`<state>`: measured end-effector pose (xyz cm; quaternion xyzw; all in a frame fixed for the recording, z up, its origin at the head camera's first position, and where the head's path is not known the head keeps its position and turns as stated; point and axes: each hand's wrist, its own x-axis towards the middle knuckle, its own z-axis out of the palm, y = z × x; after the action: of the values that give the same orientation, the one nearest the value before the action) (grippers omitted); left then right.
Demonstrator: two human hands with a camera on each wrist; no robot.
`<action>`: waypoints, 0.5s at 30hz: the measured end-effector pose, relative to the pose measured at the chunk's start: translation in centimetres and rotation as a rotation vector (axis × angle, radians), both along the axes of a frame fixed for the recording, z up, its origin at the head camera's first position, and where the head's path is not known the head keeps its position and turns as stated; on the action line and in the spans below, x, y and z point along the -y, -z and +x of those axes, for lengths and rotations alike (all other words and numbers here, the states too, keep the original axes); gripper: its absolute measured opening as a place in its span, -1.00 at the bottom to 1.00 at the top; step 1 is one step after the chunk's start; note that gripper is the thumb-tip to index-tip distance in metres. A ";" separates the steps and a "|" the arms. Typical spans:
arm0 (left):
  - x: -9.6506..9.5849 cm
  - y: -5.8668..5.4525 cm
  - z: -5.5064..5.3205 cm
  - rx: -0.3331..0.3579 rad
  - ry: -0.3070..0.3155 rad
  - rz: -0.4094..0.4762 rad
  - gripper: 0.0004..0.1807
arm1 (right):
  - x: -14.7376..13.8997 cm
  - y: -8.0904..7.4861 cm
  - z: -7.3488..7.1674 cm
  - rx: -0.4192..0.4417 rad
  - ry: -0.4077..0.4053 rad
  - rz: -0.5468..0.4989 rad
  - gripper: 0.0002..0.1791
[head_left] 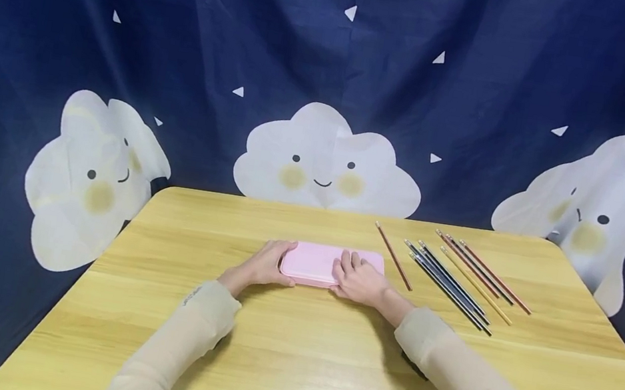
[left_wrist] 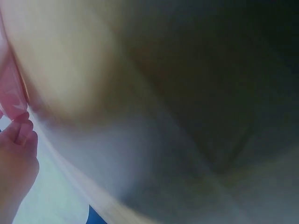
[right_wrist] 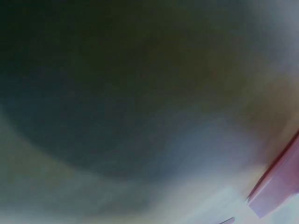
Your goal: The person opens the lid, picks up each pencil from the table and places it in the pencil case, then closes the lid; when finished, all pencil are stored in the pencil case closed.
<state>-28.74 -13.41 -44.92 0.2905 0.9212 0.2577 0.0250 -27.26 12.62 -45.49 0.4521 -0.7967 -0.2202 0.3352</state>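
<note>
A pink, rounded rectangular case (head_left: pixel 311 261), its lid down, lies flat on the wooden table in the head view. My left hand (head_left: pixel 262 263) grips its left end, thumb at the near corner and fingers at the far one. Over the right part of the lid, my right hand (head_left: pixel 359 281) has bent fingers on top and its thumb by the near edge. The left wrist view shows a hand (left_wrist: pixel 18 156) with curled fingers at the corner of the pink case (left_wrist: pixel 10 88). Only one end of the case (right_wrist: pixel 278 189) appears in the right wrist view; much there is dark and blurred.
Just right of the case lies a reddish-brown pencil (head_left: pixel 394 256). Farther right are several dark pencils (head_left: pixel 450 286), a yellow pencil (head_left: pixel 477 286) and red pencils (head_left: pixel 497 278), lying slantwise on the table (head_left: pixel 289 353). A dark blue curtain (head_left: pixel 216 25) with clouds hangs behind.
</note>
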 end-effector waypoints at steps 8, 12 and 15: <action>-0.4 -0.1 -0.4 -0.010 0.002 -0.012 -0.03 | -0.3 -0.2 -0.1 -0.120 -0.064 -0.015 -0.34; -0.2 0.0 -0.1 -0.002 0.012 0.003 -0.02 | -0.5 -0.3 0.2 -0.027 -0.056 -0.061 -0.46; 0.0 0.2 -0.1 -0.004 0.006 0.012 -0.02 | -1.0 -0.6 0.7 0.214 -0.017 -0.100 -0.45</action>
<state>-28.80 -13.44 -45.09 0.2938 0.9189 0.2623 0.0221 -26.58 13.58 -44.86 0.4623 -0.8341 -0.1279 0.2724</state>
